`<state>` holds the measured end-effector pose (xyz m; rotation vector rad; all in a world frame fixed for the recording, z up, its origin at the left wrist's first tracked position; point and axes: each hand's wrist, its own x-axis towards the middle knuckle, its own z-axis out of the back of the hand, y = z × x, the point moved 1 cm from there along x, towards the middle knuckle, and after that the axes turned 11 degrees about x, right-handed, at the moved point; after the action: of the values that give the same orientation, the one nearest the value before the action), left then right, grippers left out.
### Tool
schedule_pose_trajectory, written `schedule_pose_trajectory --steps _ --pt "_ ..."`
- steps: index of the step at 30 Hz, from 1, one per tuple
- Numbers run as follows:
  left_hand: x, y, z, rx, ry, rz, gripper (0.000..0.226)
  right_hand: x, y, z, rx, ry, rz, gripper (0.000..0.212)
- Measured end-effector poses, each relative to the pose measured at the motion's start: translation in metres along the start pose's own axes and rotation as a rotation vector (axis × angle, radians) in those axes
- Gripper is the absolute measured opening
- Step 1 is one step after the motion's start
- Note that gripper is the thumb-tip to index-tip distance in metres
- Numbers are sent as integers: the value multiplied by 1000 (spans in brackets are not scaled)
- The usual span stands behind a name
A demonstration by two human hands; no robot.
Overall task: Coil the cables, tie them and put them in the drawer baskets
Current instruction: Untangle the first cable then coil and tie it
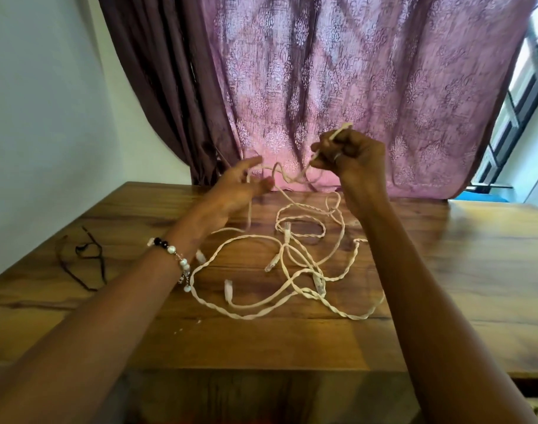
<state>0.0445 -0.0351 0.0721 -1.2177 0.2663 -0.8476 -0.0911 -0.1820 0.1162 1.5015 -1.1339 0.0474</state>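
- One cream twisted cable (292,270), strung with small clear bulbs, is lying in loose tangled loops across the middle of the frame on the wooden counter (445,286), with one end rising toward the hands at upper centre.
- Right hand (350,153) is curling round the upper stretch of that cable above the counter, fingers pinching it, a short end sticking out above the knuckles.
- Left hand (240,188) is hovering just left of centre with fingers spread and relaxed; a strand is passing by its fingertips, though blur is making it hard to tell whether they are touching it.
- Beaded bracelet (172,255) of white and dark beads is circling the left wrist.
- Thin dark cord (87,255) is lying in an open loop at the left edge of the counter, well apart from the cream cable.
- Mauve patterned curtain (338,87) is hanging behind the counter, filling the upper centre, with a pale wall (41,102) at upper left.
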Motion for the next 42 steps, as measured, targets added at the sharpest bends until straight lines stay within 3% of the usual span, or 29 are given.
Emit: schedule_pose_trajectory --steps 2,4,5,8,10,12,16,18,22,25,30,33,34,36,38,42 --pt "-2 -3 -15 63 109 -62 93 2 2 -12 175 -29 -56 10" --pt "-2 -5 -29 151 72 -116 93 2 2 -21 354 -52 -152 14" --pt "-1 -5 -35 181 -1 -148 82 2 2 -25 430 -60 -201 15" --pt "7 -3 -38 113 -236 -162 20 1 1 -29 602 -83 -312 19" --pt "11 -3 -32 36 -331 -120 13 -1 -1 -21 634 -71 -395 22" --pt "12 -4 -23 -17 -393 -62 18 -5 -3 -5 445 -16 -490 19" --pt "6 -6 -6 -351 -445 65 24 -19 -22 41 -687 89 -459 16" --pt "5 -4 2 -507 -417 110 30 -27 -33 51 -971 94 -449 28" --pt "7 1 15 -703 -384 168 36 -32 -55 59 -1030 59 -575 26" --pt "7 1 23 -825 -367 195 36 -26 -57 64 -1125 -46 -426 18" --pt "6 0 32 -1105 -312 135 41 -28 -60 67 -1242 137 -454 49" --pt "5 -4 35 -1239 -299 75 35 -33 -72 66 -1430 197 -169 83" --pt "4 -7 34 -1248 -305 67 35 -35 -73 63 -1515 252 -42 86" --pt "4 -10 30 -1248 -316 63 35 -38 -73 52 -1576 380 90 67" --pt "3 -12 28 -1218 -305 63 36 -32 -78 47 -1468 404 89 35" --pt "2 -7 30 -786 -255 118 23 -11 -73 45 -1194 77 183 26"
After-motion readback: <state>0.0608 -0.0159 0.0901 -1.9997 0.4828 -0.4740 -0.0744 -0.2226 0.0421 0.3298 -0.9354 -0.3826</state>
